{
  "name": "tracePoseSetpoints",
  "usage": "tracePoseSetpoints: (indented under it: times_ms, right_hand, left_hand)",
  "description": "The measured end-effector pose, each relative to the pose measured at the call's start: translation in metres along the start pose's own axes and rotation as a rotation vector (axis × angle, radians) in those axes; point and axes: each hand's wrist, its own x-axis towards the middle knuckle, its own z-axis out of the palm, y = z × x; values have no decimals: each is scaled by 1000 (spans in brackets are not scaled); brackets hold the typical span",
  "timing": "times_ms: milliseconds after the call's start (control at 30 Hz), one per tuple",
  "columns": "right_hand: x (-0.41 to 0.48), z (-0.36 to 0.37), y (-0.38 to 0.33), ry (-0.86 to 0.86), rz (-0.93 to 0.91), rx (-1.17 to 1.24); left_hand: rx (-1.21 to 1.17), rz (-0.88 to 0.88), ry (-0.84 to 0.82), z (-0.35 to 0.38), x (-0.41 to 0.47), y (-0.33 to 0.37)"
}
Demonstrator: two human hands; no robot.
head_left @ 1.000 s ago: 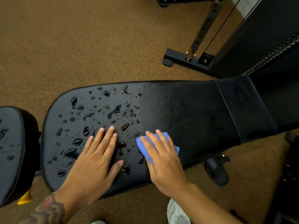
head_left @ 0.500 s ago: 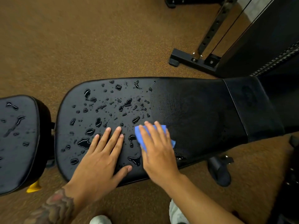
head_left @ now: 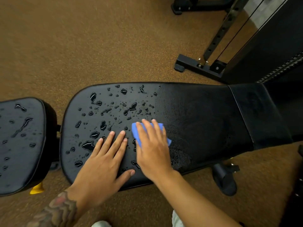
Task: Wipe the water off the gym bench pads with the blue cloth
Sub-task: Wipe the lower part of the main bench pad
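Note:
The long black bench pad (head_left: 205,115) runs across the middle of the view. Its left half carries many water drops (head_left: 129,108); its right half looks wiped, with a faint damp sheen. My right hand (head_left: 152,148) presses flat with straight fingers on the folded blue cloth (head_left: 135,130) at the border of the wet and wiped areas. My left hand (head_left: 105,163) rests flat on the pad's wet near side, fingers spread, just left of the cloth. A smaller black seat pad (head_left: 21,145) at the far left also holds water drops.
Brown speckled gym flooring (head_left: 82,46) surrounds the bench. A black rack with a perforated upright and base foot (head_left: 196,66) stands at the upper right. A black roller (head_left: 224,181) sits under the bench's near edge, and a yellow part (head_left: 36,189) shows below the seat pad.
My right hand has slid the cloth away from the near edge toward the pad's middle. My left hand stays flat beside it. The view has shifted left, showing more of the seat pad.

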Motion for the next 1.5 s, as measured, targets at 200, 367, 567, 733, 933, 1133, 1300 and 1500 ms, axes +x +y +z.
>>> tracePoseSetpoints:
  times_ms: [200,367,567,733,933,1133,1300,1500]
  right_hand:
    - [-3,-13,-7,-150,-30,235]
    - [-15,-46,39,-5,43,559]
    - [-23,-59,103,-1,40,219]
    - [-17,-55,119,-74,36,73]
    - [-19,-56,120,-72,26,110]
    - [-20,-52,120,-74,-11,9]
    - [-21,-54,118,-128,-22,-80]
    - [-24,-59,113,-227,-35,-221]
  left_hand:
    - [-164,-76,115,-1,-16,12]
    - [-281,-43,269,-14,9,60]
    - [-94,-171,169,-12,57,89]
    - [-76,-156,194,2,50,82]
    - [-165,-24,363,22,14,90]
    - [-82,35,343,14,53,120]
    - [-22,-91,259,-11,107,69]
    - [-32,-254,271,-3,57,-13]
